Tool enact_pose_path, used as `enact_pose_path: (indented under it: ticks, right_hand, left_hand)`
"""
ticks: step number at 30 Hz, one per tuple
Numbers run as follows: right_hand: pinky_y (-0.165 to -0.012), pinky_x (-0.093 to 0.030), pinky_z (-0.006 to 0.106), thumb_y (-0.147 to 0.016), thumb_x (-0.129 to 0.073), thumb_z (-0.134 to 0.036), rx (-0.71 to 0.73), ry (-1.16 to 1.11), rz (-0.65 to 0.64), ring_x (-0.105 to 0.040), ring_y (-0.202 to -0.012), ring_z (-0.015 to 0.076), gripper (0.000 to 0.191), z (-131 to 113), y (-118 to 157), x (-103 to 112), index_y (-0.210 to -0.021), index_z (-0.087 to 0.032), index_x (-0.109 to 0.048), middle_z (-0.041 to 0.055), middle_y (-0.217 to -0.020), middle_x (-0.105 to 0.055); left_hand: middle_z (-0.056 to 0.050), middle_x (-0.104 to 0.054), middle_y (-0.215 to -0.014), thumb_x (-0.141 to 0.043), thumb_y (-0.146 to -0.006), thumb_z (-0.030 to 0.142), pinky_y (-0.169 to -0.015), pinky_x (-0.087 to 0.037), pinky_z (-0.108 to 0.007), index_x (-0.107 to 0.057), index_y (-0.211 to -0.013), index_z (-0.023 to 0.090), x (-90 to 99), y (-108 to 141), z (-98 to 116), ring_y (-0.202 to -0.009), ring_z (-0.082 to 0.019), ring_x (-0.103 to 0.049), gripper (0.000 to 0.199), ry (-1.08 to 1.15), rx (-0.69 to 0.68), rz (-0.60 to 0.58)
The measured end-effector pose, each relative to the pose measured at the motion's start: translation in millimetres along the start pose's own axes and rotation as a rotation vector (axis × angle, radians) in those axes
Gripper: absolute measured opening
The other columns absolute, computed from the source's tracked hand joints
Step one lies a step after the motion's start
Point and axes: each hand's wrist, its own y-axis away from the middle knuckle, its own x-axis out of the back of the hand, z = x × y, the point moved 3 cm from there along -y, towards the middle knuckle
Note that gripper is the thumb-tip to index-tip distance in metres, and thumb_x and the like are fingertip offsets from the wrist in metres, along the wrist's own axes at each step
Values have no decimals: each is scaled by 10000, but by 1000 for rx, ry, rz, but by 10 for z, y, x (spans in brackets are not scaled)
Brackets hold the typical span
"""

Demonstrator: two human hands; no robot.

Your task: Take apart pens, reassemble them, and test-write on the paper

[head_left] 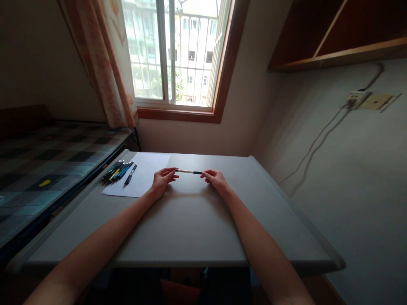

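Between my two hands a slim pen [188, 171] is held level above the table, with a pale barrel and black ends. My left hand [163, 179] pinches its left end between thumb and fingertips. At the other end, the black one, my right hand [216, 179] grips it the same way. Left of my left hand, a black pen [130, 174] lies by itself on a white sheet of paper [152, 163]. A bunch of several pens [117, 172], dark with some blue and yellow, rests at the sheet's left side.
The grey table [197, 228] stands below a barred window [178, 55] with an orange curtain [101, 63]. A bed with a checked cover [63, 156] is on the left. On the right wall, a cord [313, 144] hangs from a socket [356, 100] under a wooden shelf [343, 53].
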Motion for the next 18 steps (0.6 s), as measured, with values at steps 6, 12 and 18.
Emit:
enact_pose_path:
  ticks: [6,12,18]
  right_hand:
    - [-522,-414,231,-598,-697,-432,0,7,-6,-514,-529,89,311,1,1,2,-741,-161,-646,49,-707,-687]
    - [-529,-415,236,-586,-704,-407,7,5,-9,-521,-539,94,315,5,-1,5,-769,-157,-648,52,-716,-688]
    - [-529,-405,238,-565,-711,-367,11,-3,-20,-507,-534,91,303,8,-5,3,-774,-156,-649,45,-706,-684]
  left_hand:
    - [-132,-649,-1081,-747,-607,384,-583,-497,-236,-662,-938,138,0,0,4,-714,-164,-664,421,-16,-5,-7]
    - [-143,-628,-1125,-752,-592,390,-588,-498,-246,-664,-941,139,1,-1,7,-714,-168,-664,439,-15,-9,-22]
    - [-135,-619,-1145,-754,-591,375,-606,-499,-253,-666,-939,149,-2,2,9,-716,-170,-668,424,-21,-5,-32]
